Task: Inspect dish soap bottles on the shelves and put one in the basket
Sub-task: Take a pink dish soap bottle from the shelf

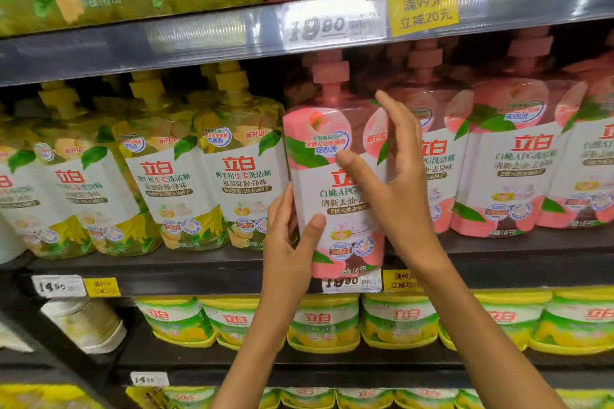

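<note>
A pink peach dish soap bottle (327,176) with a pink pump top is lifted in front of the middle shelf. My left hand (292,242) grips its lower left side, thumb on the front label and fingers behind. My right hand (395,183) covers its right side with the thumb across the label and the fingers raised along the edge. More pink bottles (518,163) stand to the right and yellow ginger bottles (232,176) to the left on the same shelf. No basket is in view.
The shelf edge (206,276) carries price tags (352,280) and yellow promo labels. Above, a shelf rail (199,40) holds boxed packs. Below stand rows of yellow-green lemon bottles (398,322), and a white bottle (89,325) lies tipped at left.
</note>
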